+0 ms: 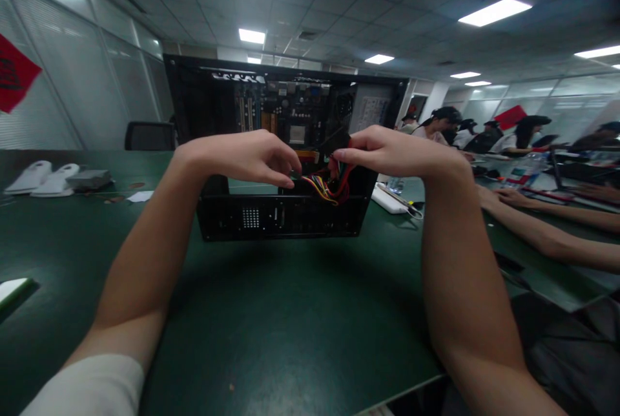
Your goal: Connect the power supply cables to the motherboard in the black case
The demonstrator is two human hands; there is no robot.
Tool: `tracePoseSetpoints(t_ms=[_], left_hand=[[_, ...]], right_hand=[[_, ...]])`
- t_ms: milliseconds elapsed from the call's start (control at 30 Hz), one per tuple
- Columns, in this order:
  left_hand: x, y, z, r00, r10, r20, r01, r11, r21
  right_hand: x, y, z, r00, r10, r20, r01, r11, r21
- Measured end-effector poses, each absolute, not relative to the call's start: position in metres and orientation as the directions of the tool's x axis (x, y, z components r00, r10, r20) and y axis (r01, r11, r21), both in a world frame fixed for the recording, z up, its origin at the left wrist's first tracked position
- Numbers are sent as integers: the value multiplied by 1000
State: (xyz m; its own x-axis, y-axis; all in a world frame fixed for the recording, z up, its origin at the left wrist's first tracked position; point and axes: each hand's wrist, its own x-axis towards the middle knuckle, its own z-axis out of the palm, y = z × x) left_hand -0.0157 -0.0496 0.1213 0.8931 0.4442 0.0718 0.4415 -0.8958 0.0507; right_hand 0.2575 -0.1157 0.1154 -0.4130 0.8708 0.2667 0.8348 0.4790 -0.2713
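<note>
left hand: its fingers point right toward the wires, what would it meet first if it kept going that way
Probably the bundle of coloured wires just past the left hand, then the right hand pinching them; depth is hard to judge.

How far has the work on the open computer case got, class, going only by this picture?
Done: the computer case stands open, motherboard showing. In hand: the left hand and right hand both pinch the coloured cable bundle inside. Left: the cables hang loose; whether any plug is seated cannot be told.
</note>
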Motion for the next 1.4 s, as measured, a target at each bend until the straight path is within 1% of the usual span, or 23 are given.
tracePoseSetpoints(t_ms=[300, 400, 500, 600, 667, 767, 833, 900, 1000, 1133, 1267, 1400], left_hand=[[-15, -52, 120, 936, 213, 280, 240, -968, -66], [-15, -53, 120, 930, 212, 300, 250, -963, -96], [-15, -52, 118, 940, 245, 239, 277, -955, -109], [-13, -50, 115, 953, 242, 185, 262, -961, -91], [-10, -50, 113, 953, 220, 207, 240, -968, -79], [-6, -49, 112, 934, 160, 319, 199, -976, -92], [-3, -48, 111, 901, 115, 418, 185, -974, -133], [-1, -46, 111, 862, 76, 501, 204, -957, -206], [2, -43, 109, 821, 28, 571, 263, -905, -334], [6, -41, 107, 800, -34, 598, 303, -839, -452], [9, -40, 104, 819, -85, 568, 300, -780, -550], [9, -36, 101, 798, -134, 587, 319, -733, -601]], right_hand=[[248, -113, 115, -457, 872, 178, 843, 488, -225], [248, -112, 114, -464, 869, 173, 841, 494, -222], [250, -111, 113, -459, 870, 180, 843, 490, -222], [251, -112, 113, -456, 870, 189, 841, 490, -228], [252, -112, 113, -459, 868, 190, 837, 494, -235], [253, -112, 113, -463, 865, 193, 832, 500, -242], [252, -111, 113, -473, 856, 207, 821, 514, -250], [252, -111, 113, -494, 840, 223, 801, 540, -258], [252, -110, 113, -517, 822, 239, 778, 567, -269], [256, -110, 113, -502, 830, 243, 775, 557, -299], [261, -110, 113, -508, 829, 233, 761, 559, -329], [262, -109, 113, -544, 803, 243, 721, 595, -355]])
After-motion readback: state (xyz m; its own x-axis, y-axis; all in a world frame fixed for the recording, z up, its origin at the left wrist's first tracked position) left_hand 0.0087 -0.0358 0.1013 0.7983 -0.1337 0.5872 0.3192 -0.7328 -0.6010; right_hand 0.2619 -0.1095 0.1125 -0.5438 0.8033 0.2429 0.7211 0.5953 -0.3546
